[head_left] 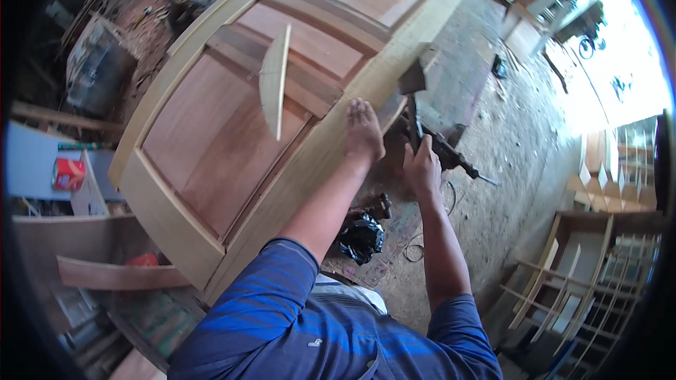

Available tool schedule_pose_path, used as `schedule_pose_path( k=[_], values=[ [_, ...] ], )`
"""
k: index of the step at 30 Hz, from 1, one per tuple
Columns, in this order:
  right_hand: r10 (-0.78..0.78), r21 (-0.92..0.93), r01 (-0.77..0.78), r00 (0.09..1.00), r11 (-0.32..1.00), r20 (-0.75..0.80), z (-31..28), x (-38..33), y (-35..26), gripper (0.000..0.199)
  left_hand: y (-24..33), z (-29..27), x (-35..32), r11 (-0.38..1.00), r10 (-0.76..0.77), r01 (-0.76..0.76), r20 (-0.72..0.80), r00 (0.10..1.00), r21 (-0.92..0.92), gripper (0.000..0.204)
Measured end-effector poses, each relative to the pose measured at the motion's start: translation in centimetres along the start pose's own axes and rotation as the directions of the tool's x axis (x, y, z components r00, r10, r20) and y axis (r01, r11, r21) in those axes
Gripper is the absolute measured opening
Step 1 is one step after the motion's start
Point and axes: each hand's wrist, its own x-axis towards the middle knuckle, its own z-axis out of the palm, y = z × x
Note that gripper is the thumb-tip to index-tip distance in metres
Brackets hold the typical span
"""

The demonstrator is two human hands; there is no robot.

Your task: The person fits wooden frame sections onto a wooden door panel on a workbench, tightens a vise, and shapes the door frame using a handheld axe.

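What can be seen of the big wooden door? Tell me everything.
The wooden door lies flat, filling the upper left of the view. Its pale frame, with an arched rail, surrounds reddish-brown panels. A loose pale curved strip rests on the panels. The left hand presses flat on its right stile; the right hand grips a dark power tool at that edge.

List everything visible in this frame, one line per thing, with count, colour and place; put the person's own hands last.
Door: one, pale frame with reddish-brown panels, lying flat, centre left.
Curved wood strip: one, pale, on the door's panels.
Power tool: one, dark, at the door's right edge.
Black bag: one, on the ground below the door.
Can: one, red, far left.
Curved board: one, pale, lower left.
Window frames: several, pale wood, lower right.
Left hand: flat on the door's edge rail.
Right hand: gripping the power tool.
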Motion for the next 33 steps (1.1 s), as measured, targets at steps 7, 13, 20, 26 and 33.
schedule_pose_path(
  k=[7,13,20,26,33],
  values=[
    [-0.024,-0.072,0.027,0.998,0.997,0.051,1.8,0.4,0.4,0.042,-0.4,1.9,-0.1,0.999,0.053,-0.053,-0.018,0.998,-0.005,0.068],
    [-0.009,-0.046,0.014,0.996,0.999,0.089,2.7,0.4,1.7,0.062,-0.9,-1.3,-1.0,0.98,0.033,-0.037,-0.023,0.999,-0.196,0.107],
    [-0.013,-0.01,0.014,1.0,1.0,0.019,3.4,-0.1,1.2,0.062,-15.3,-6.3,1.1,0.949,-0.316,0.235,-0.574,0.756,-0.213,0.083],
    [0.104,-0.001,-0.104,0.994,0.995,0.019,4.8,-0.7,-0.7,0.063,-25.5,-8.3,3.9,0.885,-0.441,0.412,-0.1,0.892,-0.218,0.077],
    [0.258,-0.038,-0.258,0.966,0.965,0.0,5.3,-0.8,-4.3,0.063,-34.7,-11.3,5.6,0.924,-0.275,0.094,-0.475,0.836,-0.371,0.071]
  ],
)
